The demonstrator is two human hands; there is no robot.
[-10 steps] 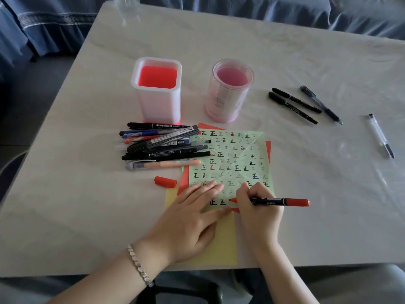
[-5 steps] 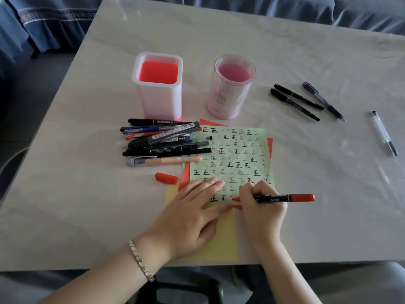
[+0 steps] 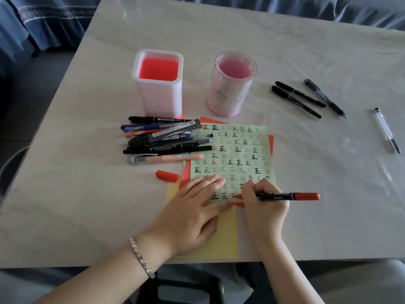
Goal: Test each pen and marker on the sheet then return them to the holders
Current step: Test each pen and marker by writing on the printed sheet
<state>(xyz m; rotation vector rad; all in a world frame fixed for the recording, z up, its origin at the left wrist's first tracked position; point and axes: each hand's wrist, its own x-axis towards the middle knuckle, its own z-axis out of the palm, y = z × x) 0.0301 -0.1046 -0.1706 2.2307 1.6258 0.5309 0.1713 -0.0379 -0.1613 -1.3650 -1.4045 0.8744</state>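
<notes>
A green sheet [image 3: 238, 150] covered in small written marks lies on red and yellow paper. My right hand [image 3: 263, 207] grips a red marker [image 3: 287, 196], its tip touching the sheet's lower edge beside a fresh red stroke. My left hand [image 3: 190, 211] lies flat, fingers spread, pressing the sheet's lower left corner. The marker's red cap [image 3: 167, 175] rests on the table left of the sheet. A pile of pens [image 3: 162, 139] sits left of the sheet. Behind stand a square white holder [image 3: 157, 91] and a round pink holder [image 3: 230, 93], both without pens.
Two black markers [image 3: 295, 99] and a dark blue pen [image 3: 324, 98] lie at the right. A clear pen [image 3: 386, 130] lies near the right edge. Blue fabric runs along the table's far side. A bracelet is on my left wrist.
The marker tip has shifted slightly on the sheet's lower edge, leaving a red stroke. The view has tilted a little; my left hand keeps pressing the paper.
</notes>
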